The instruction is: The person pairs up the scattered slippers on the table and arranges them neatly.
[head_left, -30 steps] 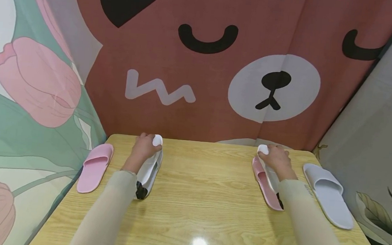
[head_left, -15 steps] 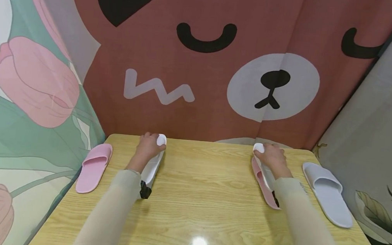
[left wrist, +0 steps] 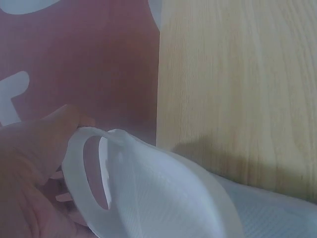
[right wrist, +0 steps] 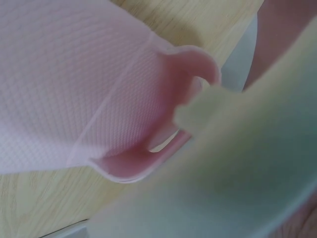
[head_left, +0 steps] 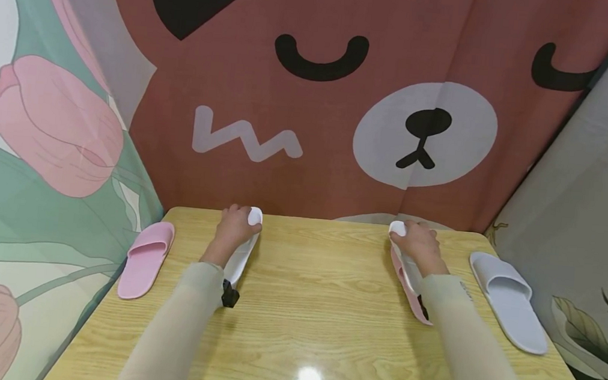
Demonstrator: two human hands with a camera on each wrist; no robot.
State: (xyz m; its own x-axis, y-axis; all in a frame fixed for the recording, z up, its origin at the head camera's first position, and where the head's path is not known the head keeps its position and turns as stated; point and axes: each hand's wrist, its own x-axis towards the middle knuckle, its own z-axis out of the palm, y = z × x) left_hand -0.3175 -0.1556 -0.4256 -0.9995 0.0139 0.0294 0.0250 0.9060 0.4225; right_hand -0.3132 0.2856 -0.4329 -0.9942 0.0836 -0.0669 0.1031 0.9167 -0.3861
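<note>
In the head view my left hand [head_left: 234, 232] grips the far end of a white slipper [head_left: 256, 217], thumb on top. Its slotted toe and textured inside show in the left wrist view, where a pale grey-white textured surface [left wrist: 280, 210] shows beyond its edge. My right hand [head_left: 419, 247] holds the rounded end of what seems a matching white slipper [head_left: 398, 228], above a pink slipper [head_left: 413, 296] on the table. The right wrist view shows that pink slipper [right wrist: 84, 89] close up, partly hidden by a blurred pale shape [right wrist: 218, 163].
A second pink slipper [head_left: 144, 263] lies at the table's left edge, and a grey-white slipper [head_left: 513, 305] at the right. The wooden table [head_left: 322, 288] ends at a reddish bear-print curtain [head_left: 316, 179]. Patterned cloths hang on both sides.
My left hand has moved right with its white slipper, and my right hand slightly left with its own, so both are closer together. Less of the slippers underneath shows now.
</note>
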